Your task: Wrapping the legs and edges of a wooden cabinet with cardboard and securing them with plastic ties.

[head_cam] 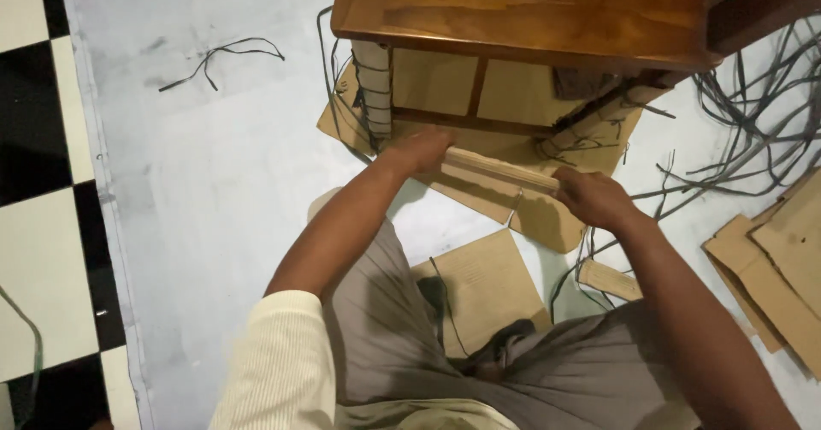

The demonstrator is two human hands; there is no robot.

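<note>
**Gripping a folded cardboard strip below a wooden table**

Holding a long folded strip [500, 172] of cardboard between them, both hands work just under the edge of a wooden table [530, 19]. The left hand [419, 150] closes around the strip's left end, close to the table's left leg [373, 92], which is wrapped in cardboard and bound round with dark straps. The right hand [593, 197] grips the strip's right end, fingers curled over its top edge. The strip lies roughly level, sloping slightly down toward the right, above a large cardboard sheet [534, 216] spread on the floor beneath the table.

The table's right leg [590, 126] is also wrapped in cardboard, with loose straps tangled about it. More dark straps [753, 130] lie in a heap to the right, and one stray strap [218, 58] lies well apart at the upper left. A stack of cardboard pieces [774, 259] sits at the right edge. Another flat piece [479, 280] lies between the person's knees. The floor covering [214, 182] is pale grey, with black and white tiles [43, 182] beside it at left.
</note>
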